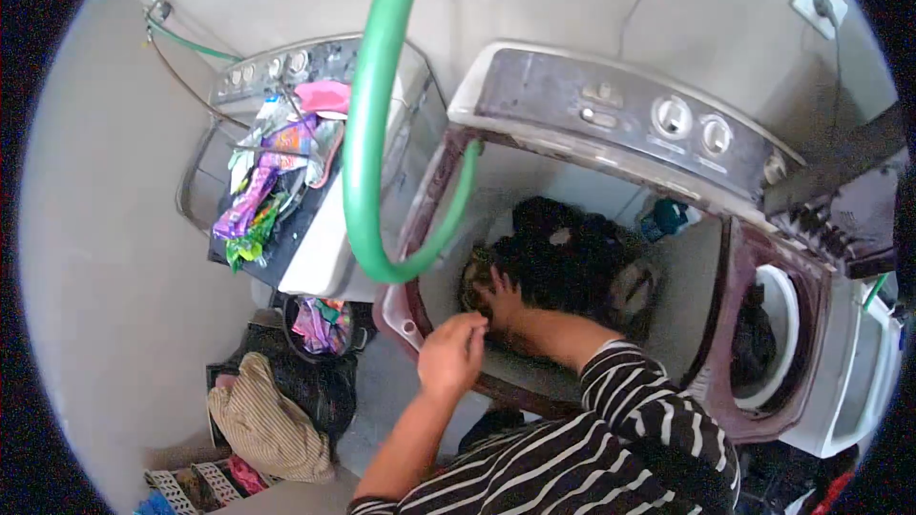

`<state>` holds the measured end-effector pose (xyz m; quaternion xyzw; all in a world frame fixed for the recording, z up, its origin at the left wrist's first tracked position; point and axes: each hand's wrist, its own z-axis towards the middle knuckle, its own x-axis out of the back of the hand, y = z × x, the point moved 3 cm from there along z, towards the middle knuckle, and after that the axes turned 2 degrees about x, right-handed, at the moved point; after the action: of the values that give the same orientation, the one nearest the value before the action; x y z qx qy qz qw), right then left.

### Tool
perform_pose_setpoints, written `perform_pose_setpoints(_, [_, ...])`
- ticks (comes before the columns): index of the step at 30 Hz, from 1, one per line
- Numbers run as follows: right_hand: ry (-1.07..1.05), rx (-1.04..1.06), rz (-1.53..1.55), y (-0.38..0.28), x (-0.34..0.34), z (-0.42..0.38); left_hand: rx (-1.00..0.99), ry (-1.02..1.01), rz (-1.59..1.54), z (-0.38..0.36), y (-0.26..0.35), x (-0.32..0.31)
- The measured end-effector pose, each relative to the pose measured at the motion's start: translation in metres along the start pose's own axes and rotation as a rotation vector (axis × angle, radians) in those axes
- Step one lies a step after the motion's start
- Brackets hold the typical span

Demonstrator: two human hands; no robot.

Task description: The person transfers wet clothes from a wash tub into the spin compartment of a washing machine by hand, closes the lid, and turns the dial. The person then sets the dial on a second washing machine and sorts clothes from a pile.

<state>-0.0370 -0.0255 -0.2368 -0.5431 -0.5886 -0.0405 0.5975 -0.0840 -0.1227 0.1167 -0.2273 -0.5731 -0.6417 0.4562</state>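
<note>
My right hand (502,299) reaches into the wash tub (682,286) of a twin-tub washing machine. Its fingers are spread on dark wet-looking clothes (572,253) at the tub's left side. Over the tub's front left rim, my left hand (451,355) is closed, and whatever it may hold is hidden. A green hose (367,133) hangs down in front and loops up over the left rim, its end inside the tub. At the tub's back right corner shows a teal piece (668,217).
The spin tub (763,339), right, holds dark cloth. Left stands a second machine (320,262) with plastic packets (277,157) on top. Below are a bucket (324,326) of colourful wrappers and a striped cloth (267,415). A raised dark lid (849,191) is at right.
</note>
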Motion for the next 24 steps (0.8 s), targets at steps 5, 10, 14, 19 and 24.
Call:
perform_pose_setpoints(5, [0.099,0.111,-0.365,-0.041,0.005,0.000,0.053,-0.078,0.017,0.004,-0.005,0.000])
perform_pose_setpoints(10, [-0.040,0.110,-0.103,-0.032,0.048,-0.014,0.046,-0.065,-0.038,0.002,-0.007,0.001])
perform_pose_setpoints(14, [0.124,0.156,0.092,0.003,0.098,-0.027,0.038,-0.023,-0.077,-0.001,-0.006,0.003])
perform_pose_setpoints(19, [-0.035,-0.126,0.390,-0.010,0.237,-0.112,0.023,-0.022,-0.072,0.002,-0.003,0.005])
perform_pose_setpoints(24, [-0.052,-0.134,0.465,-0.025,0.273,-0.199,0.046,-0.155,-0.011,-0.001,-0.005,0.004])
